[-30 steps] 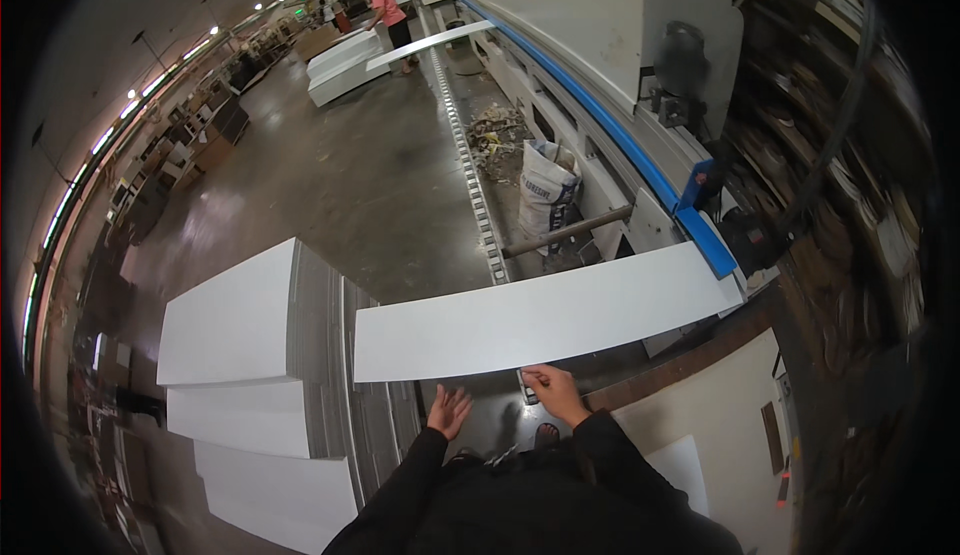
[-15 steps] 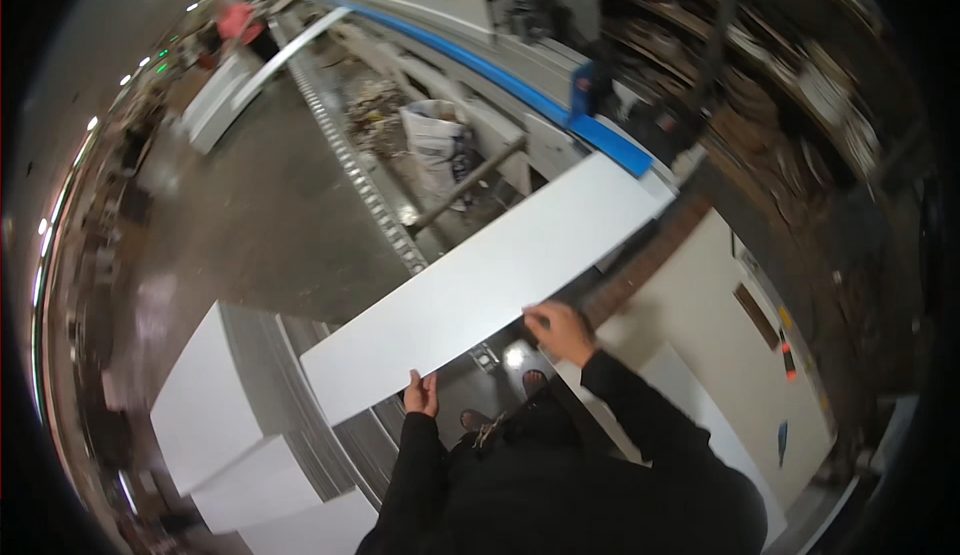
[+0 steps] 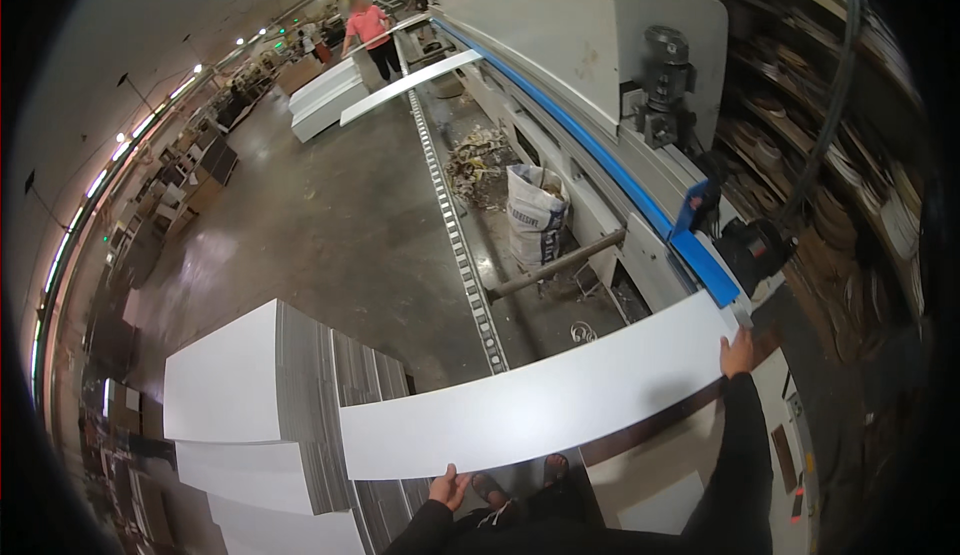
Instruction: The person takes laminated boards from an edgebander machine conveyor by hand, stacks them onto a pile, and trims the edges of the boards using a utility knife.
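I hold a long white panel [image 3: 540, 403] flat across my front. My left hand [image 3: 448, 485] grips its near long edge toward the left. My right hand [image 3: 737, 353] is stretched out to the panel's right end, fingers on its edge, close to the blue guide rail [image 3: 610, 170] of the big grey machine [image 3: 590, 45]. The panel's left end hangs over a stack of white panels [image 3: 240, 395].
A roller track [image 3: 455, 235] runs along the floor beside the machine, with a white sack [image 3: 535, 217] and scrap next to it. Far off, a person in a pink top [image 3: 368, 27] stands by another panel and stack. Shelves of coiled material [image 3: 850, 195] line the right.
My right hand slid from the panel's near edge out to its right end. The panel now lies level across my front, its right end at the blue rail; my view has swung.
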The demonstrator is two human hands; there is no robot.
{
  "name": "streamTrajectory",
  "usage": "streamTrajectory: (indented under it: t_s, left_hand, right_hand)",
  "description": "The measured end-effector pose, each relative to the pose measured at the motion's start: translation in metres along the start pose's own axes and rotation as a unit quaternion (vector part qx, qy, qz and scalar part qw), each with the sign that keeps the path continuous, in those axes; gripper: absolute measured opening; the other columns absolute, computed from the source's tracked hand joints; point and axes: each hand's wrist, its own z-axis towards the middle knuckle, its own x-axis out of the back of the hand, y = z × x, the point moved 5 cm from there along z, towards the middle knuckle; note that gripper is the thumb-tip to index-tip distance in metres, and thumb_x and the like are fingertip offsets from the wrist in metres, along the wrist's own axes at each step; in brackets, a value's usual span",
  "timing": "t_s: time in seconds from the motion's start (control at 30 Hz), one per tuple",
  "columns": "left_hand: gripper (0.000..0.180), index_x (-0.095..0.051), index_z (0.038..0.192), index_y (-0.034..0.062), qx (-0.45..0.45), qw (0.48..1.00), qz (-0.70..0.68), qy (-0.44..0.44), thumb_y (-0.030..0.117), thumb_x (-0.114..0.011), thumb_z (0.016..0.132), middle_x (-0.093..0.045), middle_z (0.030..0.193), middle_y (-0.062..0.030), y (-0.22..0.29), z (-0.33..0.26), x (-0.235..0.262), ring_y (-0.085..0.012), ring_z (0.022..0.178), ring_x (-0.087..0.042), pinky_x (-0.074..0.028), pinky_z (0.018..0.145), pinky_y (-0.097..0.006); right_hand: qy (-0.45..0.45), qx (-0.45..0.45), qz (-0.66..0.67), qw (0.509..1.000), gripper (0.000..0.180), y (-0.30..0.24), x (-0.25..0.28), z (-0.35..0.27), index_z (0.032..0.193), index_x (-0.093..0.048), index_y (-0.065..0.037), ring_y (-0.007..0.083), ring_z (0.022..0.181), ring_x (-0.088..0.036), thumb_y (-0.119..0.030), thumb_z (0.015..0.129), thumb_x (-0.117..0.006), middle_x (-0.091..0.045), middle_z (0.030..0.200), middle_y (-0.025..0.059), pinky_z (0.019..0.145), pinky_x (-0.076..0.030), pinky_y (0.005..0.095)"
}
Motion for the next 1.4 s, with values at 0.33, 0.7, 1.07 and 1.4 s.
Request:
streamTrajectory:
  t_s: [0.33,0.7,1.07,1.4]
  left_hand:
    - [0.038,-0.047,0.135,0.0007,0.001,0.999,0.045,-0.003,0.021,-0.054,0.105,-0.062,0.125,-0.0140,0.007,-0.010,-0.002,-0.0272,0.117,-0.063,-0.053,0.105,-0.042]
    - [0.045,-0.052,0.134,-0.0075,-0.001,0.995,0.099,0.013,0.017,-0.067,0.099,-0.062,0.129,-0.0162,0.002,-0.049,-0.007,-0.0246,0.110,-0.067,-0.059,0.093,-0.035]
    - [0.052,-0.054,0.133,-0.0017,-0.037,0.985,0.158,-0.061,0.017,-0.077,0.090,-0.065,0.123,-0.0142,0.044,-0.184,0.023,-0.0213,0.099,-0.070,-0.061,0.083,-0.035]
    - [0.024,-0.056,0.102,0.0028,-0.279,0.936,-0.087,0.195,0.023,-0.067,0.096,-0.050,0.076,-0.0012,0.130,-0.214,0.207,-0.0085,0.060,-0.050,-0.046,0.053,-0.028]
  right_hand:
    - [-0.183,-0.104,-0.207,0.955,0.065,0.010,0.069,-0.011,0.109,-0.071,0.007,0.0437,0.111,-0.064,-0.054,0.088,-0.067,-0.068,0.113,0.0307,0.096,-0.050,0.0504]
    - [-0.136,-0.121,0.130,0.975,0.066,0.098,-0.014,0.015,0.128,-0.057,0.013,0.0338,0.105,-0.068,-0.048,0.107,-0.040,-0.069,0.120,0.0220,0.093,-0.053,0.0435]
    - [-0.221,-0.045,0.056,0.973,0.063,-0.056,-0.059,-0.037,0.127,-0.058,0.011,0.0384,0.106,-0.066,-0.045,0.107,-0.039,-0.067,0.121,0.0254,0.093,-0.052,0.0449]
    - [-0.233,-0.038,0.069,0.969,0.061,-0.162,-0.058,-0.283,0.126,-0.058,0.010,0.0427,0.107,-0.064,-0.044,0.107,-0.038,-0.066,0.122,0.0284,0.093,-0.051,0.0461]
